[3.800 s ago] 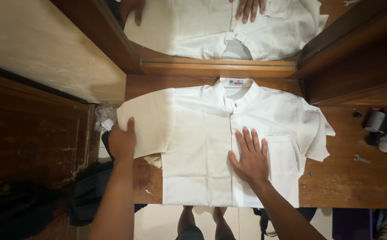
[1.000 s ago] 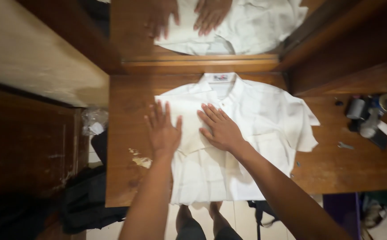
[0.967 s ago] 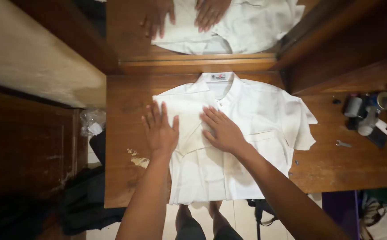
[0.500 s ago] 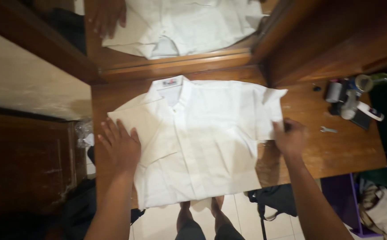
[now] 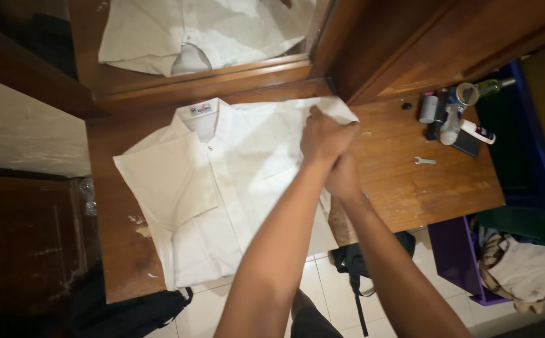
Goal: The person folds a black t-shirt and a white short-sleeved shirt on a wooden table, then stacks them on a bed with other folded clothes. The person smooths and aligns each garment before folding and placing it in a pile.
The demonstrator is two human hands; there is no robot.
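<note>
Head view: a purple bin [image 5: 457, 263] at the near right is seen stuffed with crumpled cloth [image 5: 523, 269]. A white shirt [image 5: 222, 188] is spread front-up on a wooden table [image 5: 410, 181], its right sleeve [image 5: 335, 111] pinched by the closed fingers of the left hand [image 5: 324, 134]. How the right hand [image 5: 342, 178], just beneath, is closed cannot be told. Bottles [image 5: 451, 116] are clustered far right.

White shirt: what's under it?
The white shirt lies flat on the wooden table, its hem hanging past the front edge. Both hands, left hand and right hand, grip its sleeve. Anything beneath the cloth is hidden.
</note>
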